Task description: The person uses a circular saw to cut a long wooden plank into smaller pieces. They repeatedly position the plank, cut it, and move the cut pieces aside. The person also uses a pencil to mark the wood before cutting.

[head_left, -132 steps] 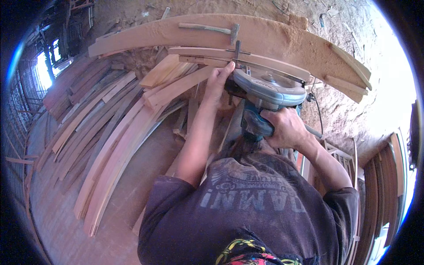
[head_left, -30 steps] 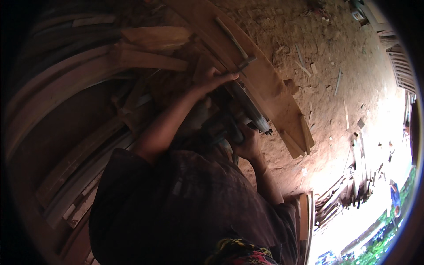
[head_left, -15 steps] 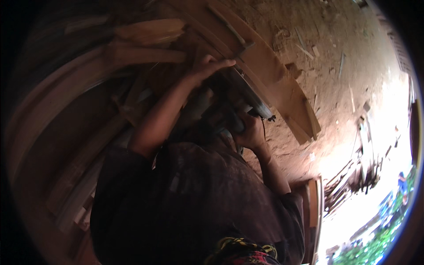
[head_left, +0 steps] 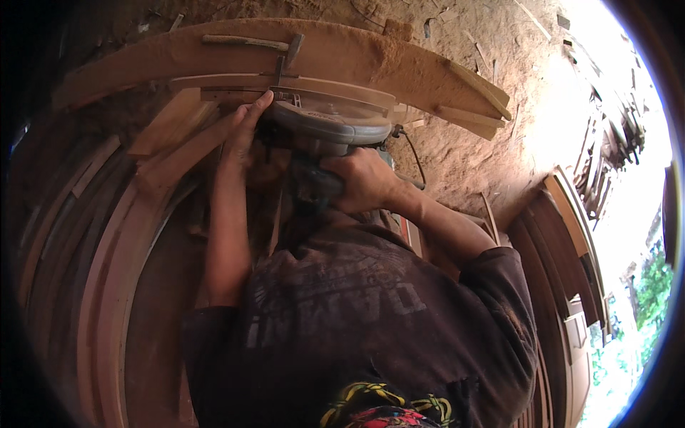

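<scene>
A circular saw (head_left: 332, 128) with a rounded grey guard rests at the edge of a thin wooden board (head_left: 349, 89). My right hand (head_left: 364, 178) is closed around the saw's dark rear handle. Up at the saw's front end, my left hand (head_left: 244, 132) has its fingers bent and one digit laid toward the base plate; what it grips there is hidden. Past the thin board lies a wide curved-looking plank (head_left: 342, 53) dusted with sawdust. On that plank sits a hammer (head_left: 246, 41), its head at the right end.
Offcut blocks (head_left: 168, 125) and long timbers (head_left: 107, 285) fill the left side. Stacked boards (head_left: 553, 250) stand at the right. Wood scraps (head_left: 606, 135) are heaped on the dirt floor (head_left: 457, 175), and a cable (head_left: 417, 153) curves behind the saw.
The view has turned, so the planks now run across the top. Both hands stay at the saw, which appears farther left and higher, more level in the picture.
</scene>
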{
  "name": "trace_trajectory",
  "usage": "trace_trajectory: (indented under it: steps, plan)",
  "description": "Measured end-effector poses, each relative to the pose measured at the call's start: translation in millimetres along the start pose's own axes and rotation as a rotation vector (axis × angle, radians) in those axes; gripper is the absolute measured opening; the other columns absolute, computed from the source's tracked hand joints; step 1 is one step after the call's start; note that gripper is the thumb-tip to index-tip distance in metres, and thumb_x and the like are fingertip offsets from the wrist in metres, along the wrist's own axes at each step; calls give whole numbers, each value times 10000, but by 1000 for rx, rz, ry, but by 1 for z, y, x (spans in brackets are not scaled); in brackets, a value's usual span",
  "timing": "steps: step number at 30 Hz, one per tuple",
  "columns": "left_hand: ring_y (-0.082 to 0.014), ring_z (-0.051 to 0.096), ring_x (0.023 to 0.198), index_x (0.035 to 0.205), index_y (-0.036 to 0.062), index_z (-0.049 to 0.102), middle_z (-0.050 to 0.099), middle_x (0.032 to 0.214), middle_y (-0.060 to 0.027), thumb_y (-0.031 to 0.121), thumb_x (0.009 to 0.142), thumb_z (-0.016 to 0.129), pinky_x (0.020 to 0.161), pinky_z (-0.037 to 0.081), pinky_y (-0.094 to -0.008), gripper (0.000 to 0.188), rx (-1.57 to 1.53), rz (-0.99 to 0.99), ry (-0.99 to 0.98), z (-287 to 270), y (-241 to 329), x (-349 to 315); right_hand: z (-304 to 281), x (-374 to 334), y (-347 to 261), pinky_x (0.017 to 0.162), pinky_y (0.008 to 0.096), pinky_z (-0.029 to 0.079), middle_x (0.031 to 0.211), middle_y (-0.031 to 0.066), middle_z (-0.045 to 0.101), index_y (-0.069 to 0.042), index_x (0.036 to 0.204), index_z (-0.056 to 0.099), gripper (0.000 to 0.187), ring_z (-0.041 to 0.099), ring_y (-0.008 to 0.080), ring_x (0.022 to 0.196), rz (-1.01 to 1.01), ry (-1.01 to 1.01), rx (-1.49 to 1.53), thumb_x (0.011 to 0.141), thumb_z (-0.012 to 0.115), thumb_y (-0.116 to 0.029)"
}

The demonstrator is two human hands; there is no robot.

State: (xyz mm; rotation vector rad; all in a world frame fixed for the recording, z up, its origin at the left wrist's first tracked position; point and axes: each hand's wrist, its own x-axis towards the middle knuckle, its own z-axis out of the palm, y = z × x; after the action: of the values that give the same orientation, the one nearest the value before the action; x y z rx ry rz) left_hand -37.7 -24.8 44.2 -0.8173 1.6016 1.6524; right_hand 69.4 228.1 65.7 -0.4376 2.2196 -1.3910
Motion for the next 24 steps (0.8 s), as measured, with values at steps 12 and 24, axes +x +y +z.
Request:
trace_trajectory:
  steps: [12, 24]
  plan:
    - [-190, 637, 1080, 1212, 3, 619, 670, 1145, -117, 568, 876, 869, 978, 527, -365, 703, 25, 39, 83, -6, -11, 5, 8, 5, 4, 712, 549, 590, 749, 213, 708, -98, 975, 734, 349, 723, 456, 779, -22, 16, 32, 655, 800, -223]
    - [-191, 642, 1066, 1248, -8, 605, 658, 1165, -117, 584, 891, 848, 934, 543, -361, 732, 53, 59, 81, -12, -13, 7, 10, 9, 5, 740, 558, 596, 776, 220, 721, -92, 997, 744, 364, 728, 463, 795, -9, -13, 37, 665, 796, -230]
